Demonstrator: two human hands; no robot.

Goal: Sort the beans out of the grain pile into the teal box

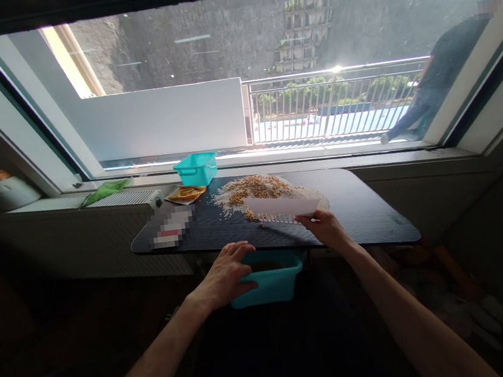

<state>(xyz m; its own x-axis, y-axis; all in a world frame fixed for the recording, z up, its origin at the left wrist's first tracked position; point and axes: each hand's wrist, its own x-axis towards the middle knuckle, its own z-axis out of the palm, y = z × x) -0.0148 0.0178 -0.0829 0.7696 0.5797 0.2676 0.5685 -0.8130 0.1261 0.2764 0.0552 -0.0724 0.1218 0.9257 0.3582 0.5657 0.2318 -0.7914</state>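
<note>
Pinched at its right end, a white slotted card (281, 207) is in my right hand (325, 228); a row of slots runs along its lower edge. It stands tilted against the near side of a spread pile of yellow corn kernels and white grains (258, 186) on the dark table (354, 200). My left hand (228, 274) is open, fingers apart and holding nothing. It hovers before the table's front edge, at the left side of a turquoise bin (268, 290). Whether it touches the bin I cannot tell. The bin sits partly under the table edge; its contents are too dark to make out.
A second turquoise bin (196, 169) stands at the table's back left beside an orange-and-white packet (187, 194). Nearby lies a partly blurred pack (171, 226). A green cloth (108, 192) rests on the radiator (142, 197). Outside the window, a person (443, 70) is at the right.
</note>
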